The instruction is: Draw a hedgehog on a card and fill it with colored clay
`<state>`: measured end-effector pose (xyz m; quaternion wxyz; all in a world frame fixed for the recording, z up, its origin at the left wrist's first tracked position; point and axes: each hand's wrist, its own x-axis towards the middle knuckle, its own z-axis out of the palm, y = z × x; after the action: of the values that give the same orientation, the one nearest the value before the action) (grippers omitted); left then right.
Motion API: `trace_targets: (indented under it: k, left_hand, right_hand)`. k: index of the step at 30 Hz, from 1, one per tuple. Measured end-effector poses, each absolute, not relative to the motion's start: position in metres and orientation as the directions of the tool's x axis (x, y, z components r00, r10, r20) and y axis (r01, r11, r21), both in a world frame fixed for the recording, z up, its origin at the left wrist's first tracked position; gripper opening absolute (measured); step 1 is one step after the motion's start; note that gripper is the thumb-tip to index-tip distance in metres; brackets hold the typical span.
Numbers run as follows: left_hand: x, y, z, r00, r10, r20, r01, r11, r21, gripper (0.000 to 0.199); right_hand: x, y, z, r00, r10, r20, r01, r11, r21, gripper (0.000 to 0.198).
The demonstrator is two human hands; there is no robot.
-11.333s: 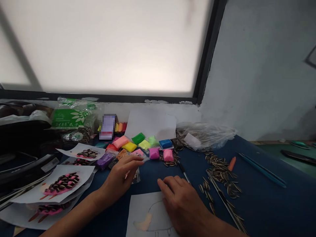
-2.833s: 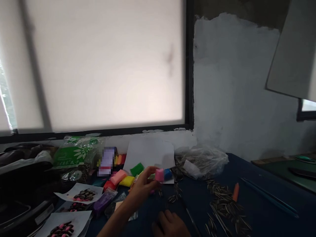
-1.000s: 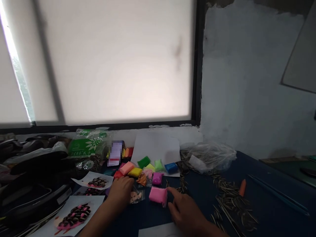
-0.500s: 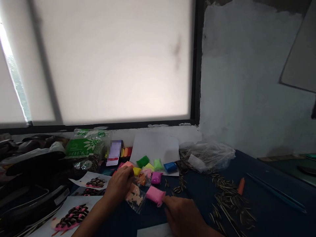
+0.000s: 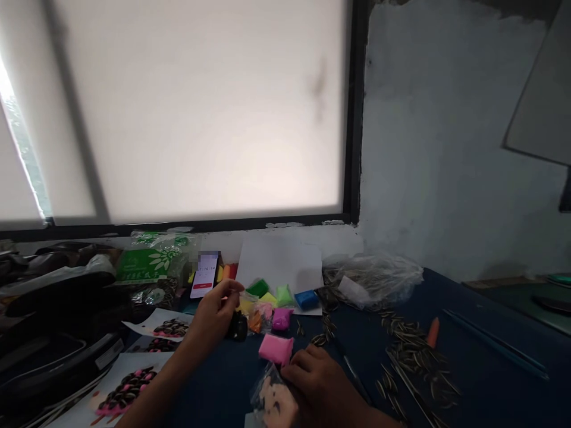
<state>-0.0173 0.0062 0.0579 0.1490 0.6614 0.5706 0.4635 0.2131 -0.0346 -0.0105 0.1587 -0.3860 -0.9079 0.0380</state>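
The curled fingers of the right hand [image 5: 323, 377] are at the upper edge of a clear, crinkled plastic bag [image 5: 274, 399] holding flat, peach-coloured pieces; whether they are clamped on its film I cannot tell, and the bag's lower end is cut off by the bottom edge. Just beyond these fingers is a pillow-shaped packet in smooth pink [image 5: 275, 349]. The left hand [image 5: 217, 312] has its fingers loosely bent above soft, film-wrapped packets; dim light hides whether they pinch a wisp of clear film. Just below those fingers is a glossy black lump [image 5: 238, 326], its shape hard to read, and to their right a crumpled orange packet [image 5: 254, 321], a plump magenta packet [image 5: 282, 319] and a flatter blue packet [image 5: 306, 299]. Beyond the left fingers a phone [image 5: 205, 276] leans back, partly pixelated, near a smooth white sheet [image 5: 281, 267]. Left of the left forearm, papers [image 5: 127, 392] bear striped seeds set in pink, overlapping and cut off below. Right of the right fingers, a slim pen [image 5: 354, 368] is partly lost in shadow on the dark blue table [image 5: 214, 392], and farther right are scattered hard, pointed, striped seeds [image 5: 414, 351].
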Motion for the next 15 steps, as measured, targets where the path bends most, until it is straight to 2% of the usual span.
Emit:
trace_targets:
  k: [2, 4, 9, 15]
  left_hand:
    - [-0.015, 0.009, 0.054, -0.065, 0.910, 0.409, 0.549, -0.310, 0.776, 0.033]
    - [-0.011, 0.011, 0.048, -0.050, 0.921, 0.386, 0.487, -0.315, 0.815, 0.032]
    - [-0.005, 0.016, 0.034, -0.022, 0.940, 0.340, 0.359, -0.310, 0.880, 0.025]
    - [-0.008, 0.018, 0.034, 0.009, 0.967, 0.254, 0.244, -0.248, 0.938, 0.026]
  right_hand:
    - [0.213, -0.034, -0.012, -0.649, 0.709, 0.274, 0.697, 0.699, -0.159, 0.032]
    - [0.213, -0.033, -0.016, -0.688, 0.655, 0.313, 0.657, 0.745, -0.114, 0.038]
    - [0.210, -0.029, -0.032, -0.787, 0.451, 0.421, 0.505, 0.863, 0.018, 0.018]
    - [0.204, -0.024, -0.045, -0.781, 0.448, 0.435, 0.527, 0.847, 0.074, 0.012]
